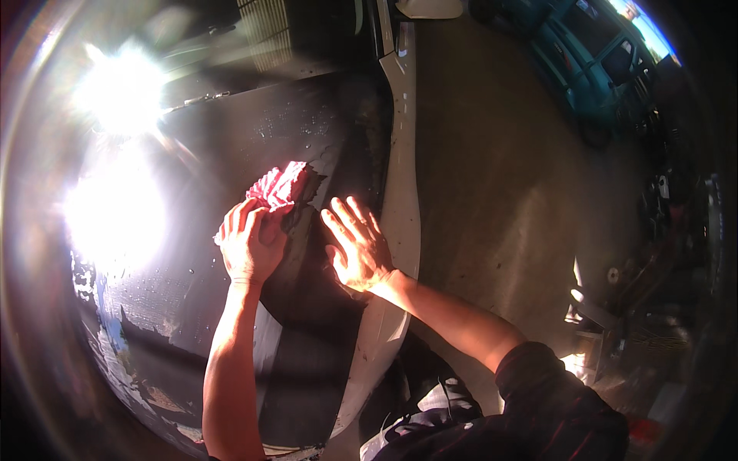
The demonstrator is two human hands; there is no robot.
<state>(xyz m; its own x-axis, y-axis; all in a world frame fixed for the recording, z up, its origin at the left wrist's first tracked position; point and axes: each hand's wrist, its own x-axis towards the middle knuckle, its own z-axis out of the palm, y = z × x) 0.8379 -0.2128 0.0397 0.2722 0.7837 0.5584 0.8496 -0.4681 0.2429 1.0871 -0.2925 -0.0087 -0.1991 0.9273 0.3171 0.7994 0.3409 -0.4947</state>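
My left hand (252,242) is closed on a crumpled red-and-white cloth (278,184), which bunches out past the fingertips onto a dark, wet car hood (231,131). To the right of it, my right hand (360,244) is spread with its fingers stretched out, close over the hood near its edge. Nothing shows in that hand; whether the palm touches the surface I cannot tell. Water drops and wet streaks lie on the hood around the cloth.
A pale fender (401,154) borders the hood on the right, with a side mirror (430,8) beyond. Strong sun glare whitens the left side. A teal vehicle (588,58) stands at the far right, above a dark clutter of objects (615,307) along the floor's edge.
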